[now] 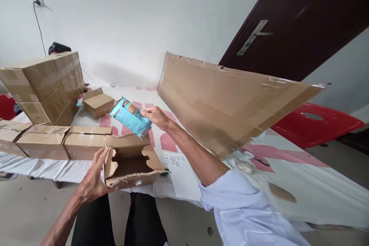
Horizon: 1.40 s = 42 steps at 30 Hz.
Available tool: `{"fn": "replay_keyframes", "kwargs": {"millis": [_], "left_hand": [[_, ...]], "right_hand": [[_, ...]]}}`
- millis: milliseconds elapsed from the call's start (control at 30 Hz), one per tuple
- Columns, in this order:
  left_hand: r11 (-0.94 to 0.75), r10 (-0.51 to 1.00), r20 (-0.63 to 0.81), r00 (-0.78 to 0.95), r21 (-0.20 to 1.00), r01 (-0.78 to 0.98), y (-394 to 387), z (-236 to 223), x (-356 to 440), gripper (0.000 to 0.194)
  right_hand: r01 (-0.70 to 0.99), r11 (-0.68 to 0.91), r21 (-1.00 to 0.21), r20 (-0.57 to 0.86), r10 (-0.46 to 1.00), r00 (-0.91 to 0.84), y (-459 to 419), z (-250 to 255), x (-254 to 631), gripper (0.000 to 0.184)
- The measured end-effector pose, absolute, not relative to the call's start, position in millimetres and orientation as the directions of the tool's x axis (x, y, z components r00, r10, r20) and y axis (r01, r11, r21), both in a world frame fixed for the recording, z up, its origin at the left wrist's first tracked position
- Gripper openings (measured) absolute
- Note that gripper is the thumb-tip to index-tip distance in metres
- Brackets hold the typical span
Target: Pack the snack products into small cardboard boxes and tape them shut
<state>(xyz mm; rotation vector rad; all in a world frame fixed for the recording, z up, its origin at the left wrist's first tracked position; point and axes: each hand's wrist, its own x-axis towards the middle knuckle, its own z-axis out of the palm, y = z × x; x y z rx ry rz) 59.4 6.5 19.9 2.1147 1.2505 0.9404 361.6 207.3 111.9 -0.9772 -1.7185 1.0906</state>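
Observation:
An open cardboard box point(135, 180) stands at the table's near edge, its flaps raised and its inside dark. My left hand point(96, 175) grips the box's left side, thumb near the top of the flap. Above the far side of the box, my right hand point(155, 116) pinches the right end of a blue snack packet point(129, 117), which is tilted and carries a picture of a round biscuit. The packet hangs clear of the box opening. What lies deep inside the box is too dark to make out.
Several closed cartons point(43, 140) line the table's left front, with stacked cartons point(52, 84) behind. A small carton point(98, 103) sits near the stack. One large cardboard sheet point(230, 100) leans at the right, beside a red chair point(317, 123). Marked paper point(181, 177) lies right of the box.

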Motion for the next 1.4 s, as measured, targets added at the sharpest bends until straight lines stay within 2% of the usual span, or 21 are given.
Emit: {"fn": "replay_keyframes", "kwargs": {"millis": [67, 133, 233, 367, 433, 467, 567, 633, 700, 767, 867, 967, 1033, 1167, 1300, 1400], "left_hand": [[-0.482, 0.873, 0.332, 0.357, 0.7, 0.527, 8.3, 24.4, 63.7, 0.101], [-0.521, 0.849, 0.356, 0.391, 0.688, 0.505, 11.1, 26.4, 66.0, 0.095], [-0.571, 0.815, 0.375, 0.441, 0.649, 0.503, 16.6, 25.5, 64.1, 0.109], [-0.573, 0.804, 0.282, 0.523, 0.6, 0.558, 21.2, 29.4, 48.7, 0.129], [-0.555, 0.812, 0.229, 0.537, 0.59, 0.586, 21.7, 41.3, 38.6, 0.126], [-0.539, 0.823, 0.221, 0.523, 0.595, 0.596, 22.6, 50.3, 34.6, 0.119], [-0.469, 0.881, 0.303, 0.363, 0.654, 0.594, 34.4, 85.8, 32.4, 0.09], [-0.419, 0.906, 0.374, 0.196, 0.737, 0.53, 52.5, 111.1, 40.4, 0.084], [-0.372, 0.927, 0.356, 0.114, 0.842, 0.391, 76.6, 132.5, 53.2, 0.089], [-0.333, 0.943, 0.317, 0.105, 0.918, 0.216, 101.6, 147.3, 66.8, 0.076], [-0.343, 0.938, 0.341, -0.07, 0.939, -0.018, 132.9, 156.4, 82.2, 0.055], [-0.353, 0.923, 0.328, -0.204, 0.93, -0.103, 156.7, 154.1, 90.3, 0.056], [-0.289, 0.947, 0.273, -0.169, 0.954, -0.082, 170.5, 149.1, 91.9, 0.057], [-0.056, 0.996, 0.06, -0.067, 0.997, 0.06, 193.8, 133.9, 85.4, 0.051], [0.139, 0.99, -0.13, -0.051, 0.948, 0.285, 209.9, 115.1, 74.4, 0.03], [0.206, 0.979, -0.19, -0.079, 0.895, 0.395, 216.4, 104.9, 70.8, 0.03]], "right_hand": [[0.176, 0.325, -0.929, 0.262, 0.915, -0.305, 218.7, 112.1, 360.9, 0.053], [0.168, 0.32, -0.932, 0.27, 0.925, -0.266, 226.2, 112.9, 362.3, 0.051], [0.141, 0.306, -0.942, 0.264, 0.93, -0.255, 229.3, 115.8, 365.8, 0.048], [0.131, 0.293, -0.947, 0.238, 0.914, -0.327, 221.0, 122.4, 368.1, 0.047], [0.115, 0.282, -0.952, 0.227, 0.908, -0.352, 215.0, 127.1, 368.2, 0.048], [0.098, 0.279, -0.955, 0.227, 0.904, -0.362, 212.1, 130.0, 367.9, 0.049], [0.062, 0.294, -0.954, 0.245, 0.881, -0.405, 204.3, 141.0, 363.9, 0.052], [0.064, 0.318, -0.946, 0.255, 0.85, -0.461, 199.2, 150.3, 357.8, 0.052], [0.073, 0.348, -0.935, 0.263, 0.814, -0.519, 193.9, 160.4, 350.5, 0.053], [0.048, 0.361, -0.931, 0.281, 0.797, -0.534, 189.0, 169.1, 345.1, 0.057], [-0.117, 0.32, -0.94, 0.336, 0.815, -0.472, 187.0, 173.7, 343.4, 0.066], [-0.279, 0.261, -0.924, 0.36, 0.841, -0.403, 196.2, 162.8, 342.7, 0.067], [-0.281, 0.195, -0.94, 0.289, 0.892, -0.347, 207.4, 147.4, 338.7, 0.058], [-0.231, -0.04, -0.972, 0.022, 0.966, -0.259, 226.6, 106.1, 326.5, 0.038], [-0.189, -0.168, -0.967, -0.117, 0.96, -0.255, 231.0, 66.4, 318.8, 0.034], [-0.171, -0.21, -0.963, -0.166, 0.956, -0.242, 230.0, 49.2, 315.1, 0.034]]}}
